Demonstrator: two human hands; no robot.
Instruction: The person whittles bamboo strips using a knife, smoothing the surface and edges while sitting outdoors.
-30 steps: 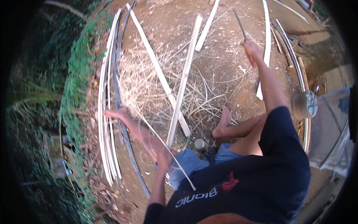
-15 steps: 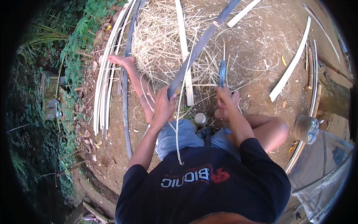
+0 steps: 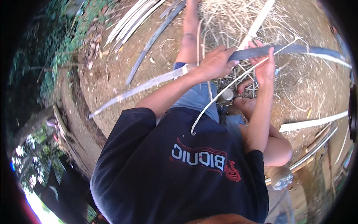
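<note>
My left hand [image 3: 218, 61] is closed around a long dark bamboo strip [image 3: 287, 49]. The strip runs past both sides of the hand; its left stretch [image 3: 141, 83] looks pale and passes by my left forearm. My right hand [image 3: 264, 71] has its fingers spread, the thumb raised in front of the strip and the other fingers behind it, so the strip crosses the palm loosely. A thin pale sliver [image 3: 231, 85] slants from near the right thumb down to my shirt. Something small and blue shows beside the right wrist, mostly hidden.
Loose shavings [image 3: 238, 18] are heaped beyond my hands. Pale strips [image 3: 136, 18] and a dark strip [image 3: 154, 43] lie at the far left. A white slat [image 3: 313, 122] and a plastic bottle [image 3: 281, 177] are on the right. A small can [image 3: 225, 96] stands between my legs.
The bamboo strip has swung from slanting away to lying across me. My right hand has left its grip on the blue-handled knife and come up to the strip. The view has turned.
</note>
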